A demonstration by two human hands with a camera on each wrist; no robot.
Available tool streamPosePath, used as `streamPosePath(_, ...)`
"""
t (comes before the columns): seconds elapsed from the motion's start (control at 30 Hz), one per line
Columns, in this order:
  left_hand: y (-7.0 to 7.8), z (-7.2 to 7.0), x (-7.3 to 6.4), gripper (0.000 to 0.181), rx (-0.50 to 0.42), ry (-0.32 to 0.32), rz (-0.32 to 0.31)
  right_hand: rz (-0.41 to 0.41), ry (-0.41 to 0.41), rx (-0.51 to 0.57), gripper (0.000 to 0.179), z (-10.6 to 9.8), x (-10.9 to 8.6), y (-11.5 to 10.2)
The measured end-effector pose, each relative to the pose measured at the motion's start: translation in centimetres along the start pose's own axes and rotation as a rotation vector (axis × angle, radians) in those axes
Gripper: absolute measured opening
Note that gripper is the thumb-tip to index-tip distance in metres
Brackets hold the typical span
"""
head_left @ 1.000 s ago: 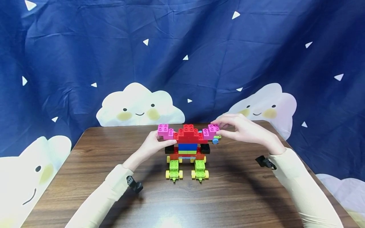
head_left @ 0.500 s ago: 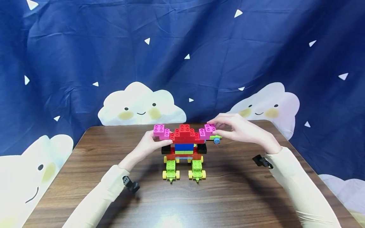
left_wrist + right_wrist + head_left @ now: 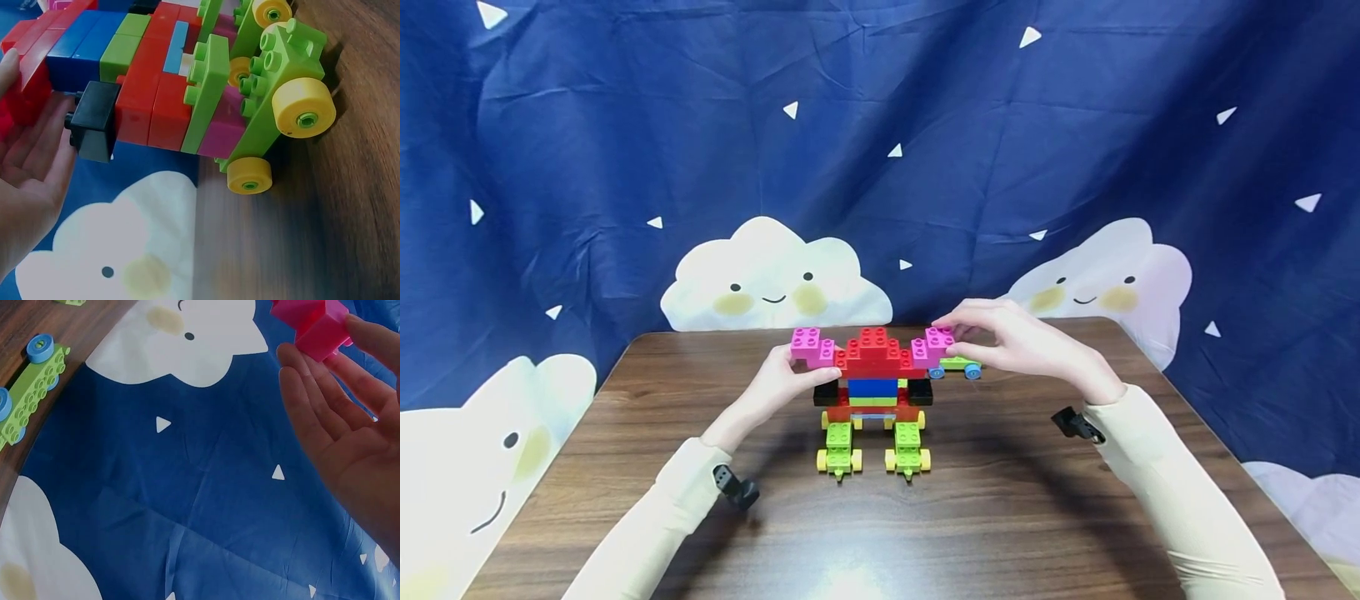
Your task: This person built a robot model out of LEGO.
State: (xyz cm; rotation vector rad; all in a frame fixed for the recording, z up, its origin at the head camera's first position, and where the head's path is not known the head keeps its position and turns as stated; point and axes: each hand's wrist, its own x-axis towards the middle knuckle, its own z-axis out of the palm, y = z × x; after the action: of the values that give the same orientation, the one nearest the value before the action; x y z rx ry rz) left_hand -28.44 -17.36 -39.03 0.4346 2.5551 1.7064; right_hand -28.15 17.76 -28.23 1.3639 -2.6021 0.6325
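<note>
A toy-brick figure (image 3: 874, 388) stands upright near the table's middle: red and pink bricks on top, blue and light green below, black bricks at both sides. Its two light green feet carry yellow wheels (image 3: 304, 107). My left hand (image 3: 756, 400) grips the upper left of the figure, thumb in front on a red brick (image 3: 39, 70), other fingers behind. With thumb and fingers, my right hand (image 3: 1011, 340) pinches the outer pink brick (image 3: 939, 337) at the figure's right. A black brick (image 3: 95, 122) juts out beside my left fingers.
Behind the figure, a light green wheeled base (image 3: 957, 364) with blue wheels sits toward the table's far side. The brown wooden table (image 3: 677, 383) ends at a blue curtain (image 3: 850, 108) with clouds. Each sleeve bears a black wrist camera (image 3: 735, 487).
Both hands have shifted left with the figure between them, keeping their hold. More of the green wheeled base behind it now shows, including both of its near blue wheels.
</note>
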Motion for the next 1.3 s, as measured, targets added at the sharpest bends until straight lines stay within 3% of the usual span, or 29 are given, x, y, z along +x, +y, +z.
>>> streamPosePath(0.47, -0.7, -1.5, -0.6, 0.049, -0.023, 0.025, -0.035, -0.016, -0.007, 0.035, 0.037, 0.7, 1.6, -0.3)
streamPosePath(0.73, -1.0, -2.0, -0.6, 0.047, -0.039, 0.026, 0.004, -0.06, 0.021, 0.038, 0.036, 1.0, 2.4, -0.3)
streamPosePath(1.3, -0.8, -2.5, -0.6, 0.049, -0.069, 0.028, -0.014, -0.036, 0.025, 0.05, 0.036, 1.3, 3.4, 0.4)
